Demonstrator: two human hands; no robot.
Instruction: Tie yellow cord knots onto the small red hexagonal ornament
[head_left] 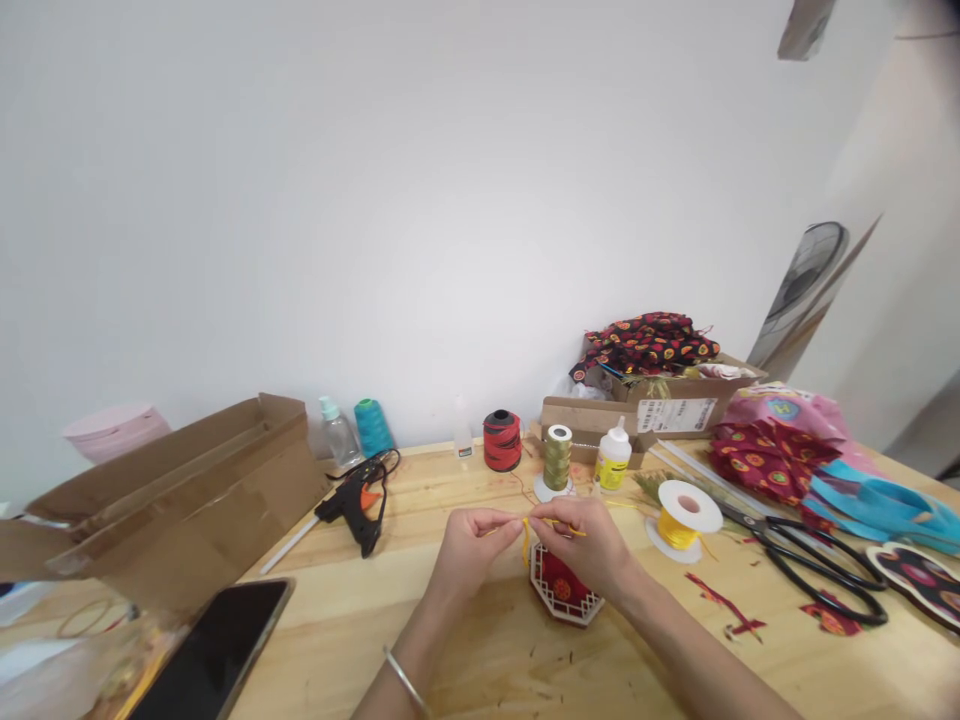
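Observation:
Between my two hands a thin yellow cord [526, 545] is pinched near the middle of the table. My left hand [472, 545] has its thumb and forefinger pressed together on the cord. Close beside it, my right hand [585, 540] grips the same cord, and a short length pokes out past its fingers. Under my right hand is an octagonal ornament [566, 590] with a pale lattice border and dark red patterned fabric; the hand hides its upper part. I cannot tell whether the cord is fastened to it.
To the right stand a spool of yellow cord [679, 535], black scissors [817, 565] and fabric scraps [724, 605]. Behind are a green thread spool [557, 458], a glue bottle [613, 458] and a red thread spool [502, 440]. Leftward lie a glue gun [356, 505], a phone [214, 650] and a cardboard box [187, 500].

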